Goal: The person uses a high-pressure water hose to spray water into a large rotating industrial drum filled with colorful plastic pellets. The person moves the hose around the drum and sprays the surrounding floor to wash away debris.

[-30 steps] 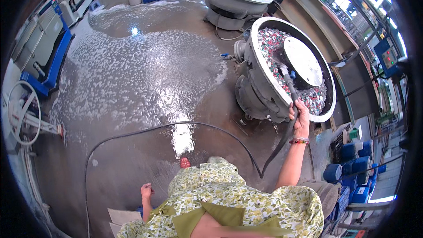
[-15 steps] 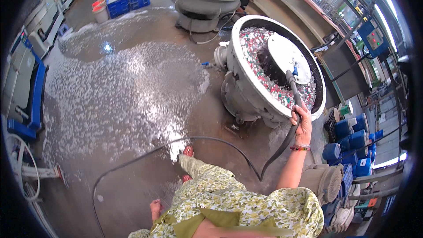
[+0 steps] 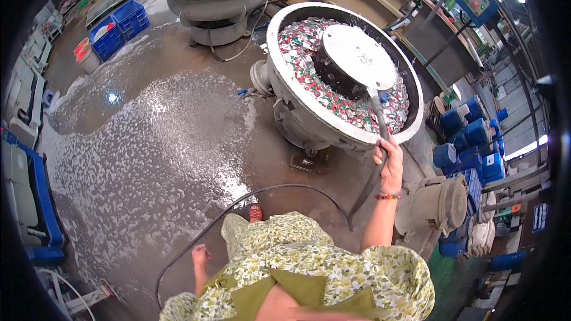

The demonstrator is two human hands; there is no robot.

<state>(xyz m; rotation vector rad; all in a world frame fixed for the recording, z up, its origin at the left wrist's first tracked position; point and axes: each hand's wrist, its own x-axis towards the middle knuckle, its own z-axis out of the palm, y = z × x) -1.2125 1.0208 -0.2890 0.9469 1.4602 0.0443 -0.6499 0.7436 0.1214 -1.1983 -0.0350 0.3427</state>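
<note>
Head view shows the right hand (image 3: 389,160) gripping a black hose (image 3: 379,114) at three o'clock, its tip over the round tub (image 3: 319,115) at one, the left hand (image 3: 201,254) loosely curled at seven.

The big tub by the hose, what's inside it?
Small red, green and silvery pieces surround a white-topped centre. The hose in the right hand hides some; the bottom of the tub can't be seen under them.
</note>
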